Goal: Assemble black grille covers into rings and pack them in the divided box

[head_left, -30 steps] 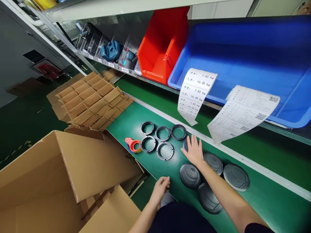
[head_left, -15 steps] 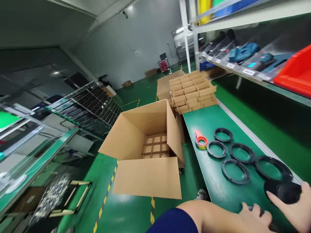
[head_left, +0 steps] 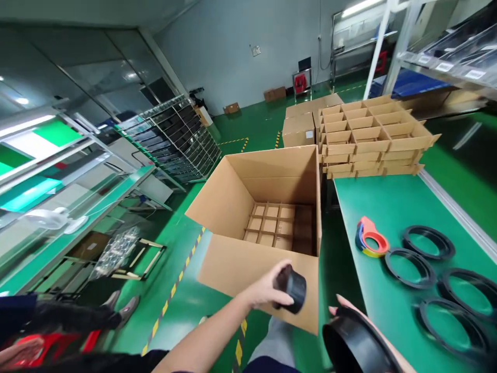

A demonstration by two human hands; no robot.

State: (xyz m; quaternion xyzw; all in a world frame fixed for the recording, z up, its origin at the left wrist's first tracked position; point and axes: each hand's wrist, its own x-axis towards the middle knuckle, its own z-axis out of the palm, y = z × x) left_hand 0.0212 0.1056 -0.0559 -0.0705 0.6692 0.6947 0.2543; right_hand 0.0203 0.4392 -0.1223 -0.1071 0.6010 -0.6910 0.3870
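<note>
Your left hand [head_left: 267, 287], low in the middle of the frame, is wrapped around a small black cup-shaped part [head_left: 292, 288], smooth and matte, round with a thin rim, held over the near flap of the open cardboard box [head_left: 267, 207]. Your right hand [head_left: 368, 331], at the bottom right, is mostly hidden behind a larger black round cover [head_left: 355, 344] with a glossy curved edge; fingertips show past its rim, so it grips that cover.

Inside the box, brown corrugated dividers [head_left: 272, 228] form a grid of square cells. Just right of the box lies the green matte workbench [head_left: 388, 202]. On it sit an orange tape dispenser [head_left: 368, 238] and several flat black rings [head_left: 411, 259], thin and hollow, laid near one another at the right edge. At the bench's far end is a stack of cardboard cell inserts [head_left: 373, 134], with closed cartons [head_left: 298, 129] beside it.

The floor is glossy green with yellow-black striped lines. In the upper left stands a wire rack [head_left: 174, 140]; another person's shoes [head_left: 120, 305] show at the lower left.
</note>
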